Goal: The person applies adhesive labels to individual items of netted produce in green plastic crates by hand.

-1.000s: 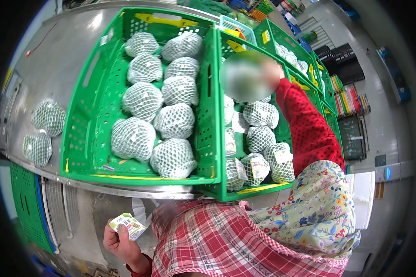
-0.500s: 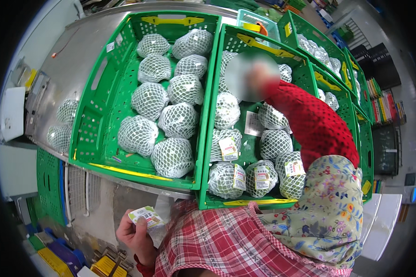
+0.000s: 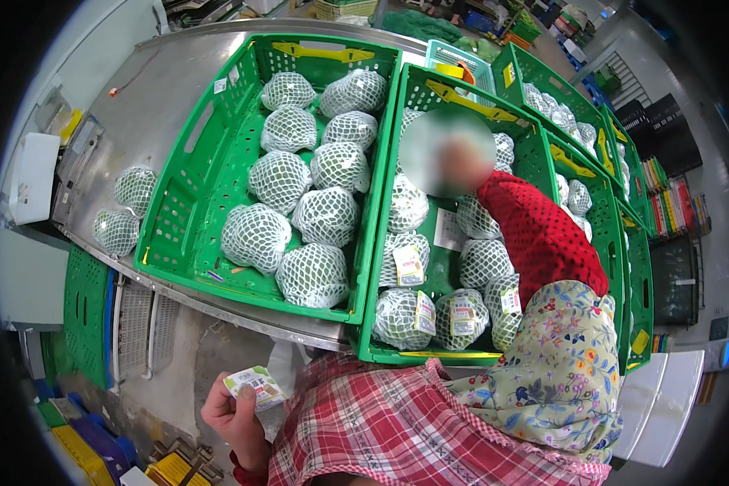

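Note:
My left hand pinches a small stack of printed white and green labels in front of the table's near edge. My right hand reaches into the far part of the middle green crate. A blurred patch covers its fingers and whatever is beneath them. Round greenish fruits in white foam nets fill much of this crate. Several near ones carry labels, among them a netted fruit at the near left corner. In the left green crate, netted fruits without visible labels sit in two rough rows.
Two netted fruits lie on the metal table left of the crates. More green crates with netted fruit stand to the right. A turquoise basket holding a yellow tape roll sits behind the middle crate.
The whole view has shifted, so the crates appear a little lower and farther right. My left hand keeps the labels. My right hand remains over the far part of the middle crate.

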`<state>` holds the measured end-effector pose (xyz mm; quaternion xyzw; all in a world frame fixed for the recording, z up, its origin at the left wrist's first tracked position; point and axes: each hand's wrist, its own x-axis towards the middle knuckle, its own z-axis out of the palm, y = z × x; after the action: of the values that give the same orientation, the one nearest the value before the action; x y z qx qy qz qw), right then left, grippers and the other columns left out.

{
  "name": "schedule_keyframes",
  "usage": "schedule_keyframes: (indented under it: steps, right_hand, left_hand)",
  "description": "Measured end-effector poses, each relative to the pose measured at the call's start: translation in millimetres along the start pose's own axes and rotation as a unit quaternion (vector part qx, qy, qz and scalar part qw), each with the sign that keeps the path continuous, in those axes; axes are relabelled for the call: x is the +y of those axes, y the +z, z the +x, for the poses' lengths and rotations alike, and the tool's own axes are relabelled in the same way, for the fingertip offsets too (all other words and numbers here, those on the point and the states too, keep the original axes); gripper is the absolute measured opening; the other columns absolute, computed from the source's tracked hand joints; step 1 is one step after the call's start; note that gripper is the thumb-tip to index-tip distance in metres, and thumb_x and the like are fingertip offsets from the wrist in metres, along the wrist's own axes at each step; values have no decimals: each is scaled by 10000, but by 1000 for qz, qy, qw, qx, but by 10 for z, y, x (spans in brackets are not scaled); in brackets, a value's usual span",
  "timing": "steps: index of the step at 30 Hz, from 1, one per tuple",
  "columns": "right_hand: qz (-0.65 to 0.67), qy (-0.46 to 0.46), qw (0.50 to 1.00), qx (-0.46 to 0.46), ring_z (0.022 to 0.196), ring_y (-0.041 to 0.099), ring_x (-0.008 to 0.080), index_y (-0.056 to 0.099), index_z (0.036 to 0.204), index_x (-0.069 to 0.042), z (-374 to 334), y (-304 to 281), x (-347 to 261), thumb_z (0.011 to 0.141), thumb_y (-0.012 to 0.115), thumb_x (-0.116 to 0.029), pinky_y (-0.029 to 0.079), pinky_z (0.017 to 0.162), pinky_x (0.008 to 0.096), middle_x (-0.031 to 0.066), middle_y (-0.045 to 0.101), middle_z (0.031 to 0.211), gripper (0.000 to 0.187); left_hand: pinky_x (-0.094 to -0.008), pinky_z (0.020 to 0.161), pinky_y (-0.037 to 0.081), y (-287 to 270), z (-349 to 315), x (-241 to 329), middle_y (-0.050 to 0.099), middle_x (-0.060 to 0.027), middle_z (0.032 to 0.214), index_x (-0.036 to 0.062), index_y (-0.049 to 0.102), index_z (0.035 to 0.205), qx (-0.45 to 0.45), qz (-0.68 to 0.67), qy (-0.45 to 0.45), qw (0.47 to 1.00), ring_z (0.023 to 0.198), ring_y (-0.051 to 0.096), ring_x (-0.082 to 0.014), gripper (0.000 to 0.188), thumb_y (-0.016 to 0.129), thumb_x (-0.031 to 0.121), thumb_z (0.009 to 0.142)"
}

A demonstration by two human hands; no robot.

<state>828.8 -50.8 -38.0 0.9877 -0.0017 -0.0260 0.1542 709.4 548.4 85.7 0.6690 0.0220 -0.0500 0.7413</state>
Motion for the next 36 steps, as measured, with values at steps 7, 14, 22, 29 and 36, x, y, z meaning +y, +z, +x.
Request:
schedule_keyframes:
  steps: [7, 14, 22, 29, 36]
  right_hand:
    - [151, -82, 918, 358, 787, 578, 250, 631, 921, -100, -172, 545, 383, 907, 590, -200, 479, 690, 391, 86, 575, 816, 109]
    - [-175, 106, 978, -50, 1151, 531, 340, 357, 1390, -51, -412, -1587, -4, 514, 844, -453, 379, 986, 572, 168, 541, 1215, 1080]
    - [182, -72, 957, 215, 1066, 612, 386, 463, 1330, -8, 953, -3304, -1375, 518, 765, -371, 483, 938, 430, 237, 616, 1176, 939]
    - [160, -97, 957, 221, 1106, 593, 367, 467, 1286, -28, 3009, -3608, -3803, 568, 769, -530, 463, 947, 490, 221, 613, 1151, 926]
    - [172, -6, 984, 38, 1155, 604, 303, 527, 1292, -53, 3987, -2740, -5177, 621, 786, -513, 485, 977, 393, 175, 610, 1249, 855]
  left_hand:
    - [-223, 621, 418, 34, -47, 10, 589, -31, 774, -57, 621, 810, -15, 5, -4, 1000, 695, 554, -73, 48, 590, -90, 825]
    - [-229, 642, 430, 57, 84, -65, 613, -45, 800, -67, 648, 857, -49, -49, -6, 998, 721, 562, -83, 35, 619, -71, 837]
    - [-222, 654, 441, -213, 381, -214, 639, -39, 831, -47, 626, 834, -102, -104, -35, 989, 747, 560, -61, 79, 671, 0, 881]
    - [-230, 631, 433, -966, 477, -260, 626, -23, 793, -43, 640, 839, 19, -94, -9, 995, 730, 564, -63, 46, 658, -16, 872]
    - [-226, 649, 469, -1503, 112, -498, 654, -28, 814, -45, 650, 866, 281, -162, -90, 942, 708, 595, -76, 35, 634, -16, 878]
